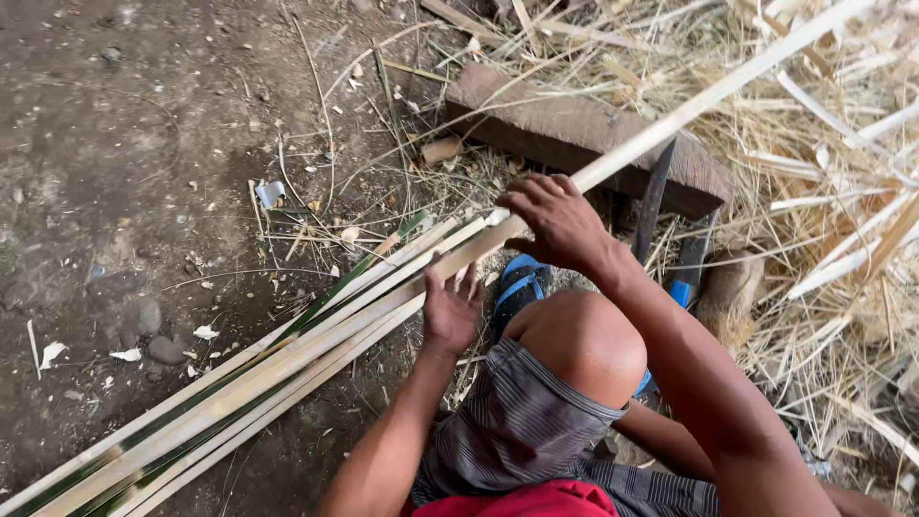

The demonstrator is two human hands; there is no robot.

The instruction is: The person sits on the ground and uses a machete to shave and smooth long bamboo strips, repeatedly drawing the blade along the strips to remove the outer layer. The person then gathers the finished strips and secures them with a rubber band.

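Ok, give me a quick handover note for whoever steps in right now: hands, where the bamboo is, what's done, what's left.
Left hand: open, fingers spread, pressing on the bundle of split bamboo strips lying on the dirt ground.
Right hand: curled over a long pale strip that runs up to the right across a wooden block.
A dark blade leans by the block.
Done: several strips lie side by side.
Left: the long strip is still in hand, not laid down with the others.

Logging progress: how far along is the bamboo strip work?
Done: a bundle of strips lies on the ground. In hand: right hand holds a long strip, left hand presses it onto the bundle. Left: cannot tell; only shavings and a wood block beyond.
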